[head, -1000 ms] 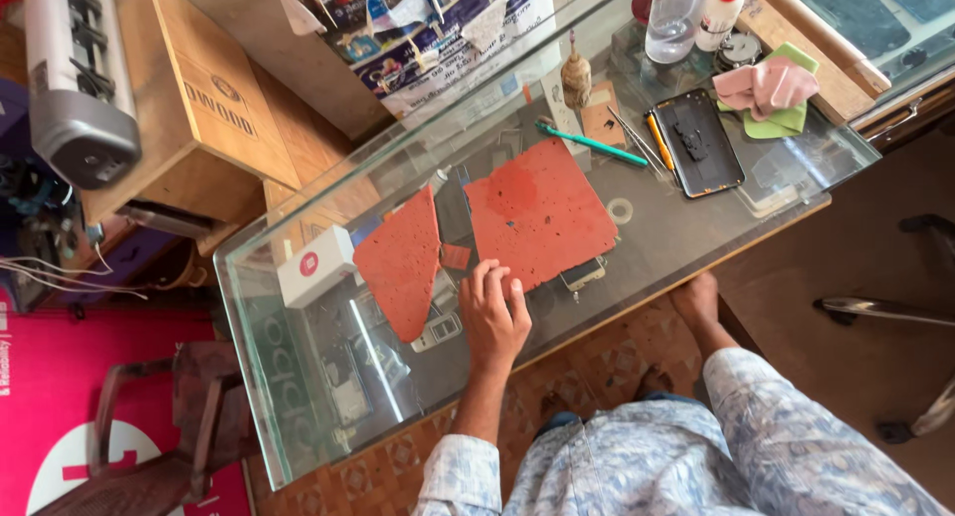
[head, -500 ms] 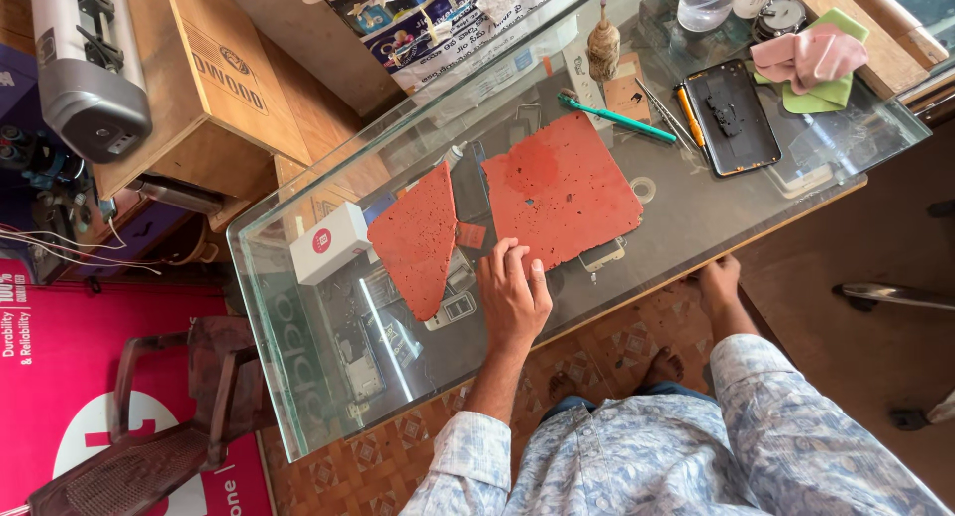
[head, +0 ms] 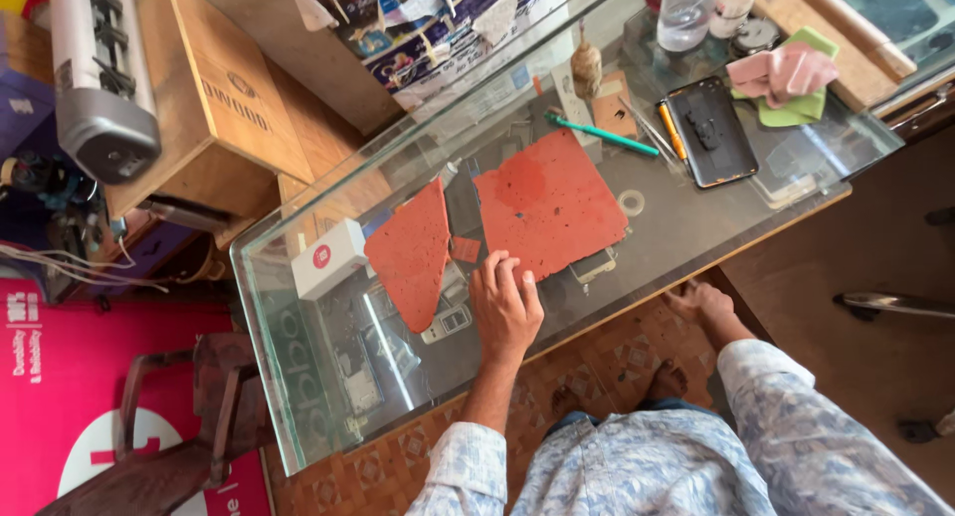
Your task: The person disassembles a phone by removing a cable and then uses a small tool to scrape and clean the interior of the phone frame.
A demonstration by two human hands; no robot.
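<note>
My left hand (head: pixel 505 307) lies flat on the glass counter top (head: pixel 298 377), fingers apart and holding nothing. Its fingertips touch the near edge of a large red mat (head: pixel 550 203). A second, triangular red mat (head: pixel 413 252) lies just left of that hand, and a small red scrap (head: pixel 465 249) sits between the two mats. My right hand (head: pixel 699 302) rests against the counter's wooden front edge (head: pixel 756 239), fingers curled; its grip is unclear.
On the far right of the glass are a black phone case (head: pixel 710 130), a teal pen (head: pixel 601 135), pink and green cloths (head: pixel 786 78) and bottles (head: pixel 686 8). A white box (head: pixel 328 259) sits at left. A cardboard box (head: pixel 214 88) and a wooden chair (head: pixel 174 436) stand nearby.
My left hand has stayed on the glass by the red mats, with the fingers shifting slightly. The right hand stays at the counter edge. Only the view has shifted.
</note>
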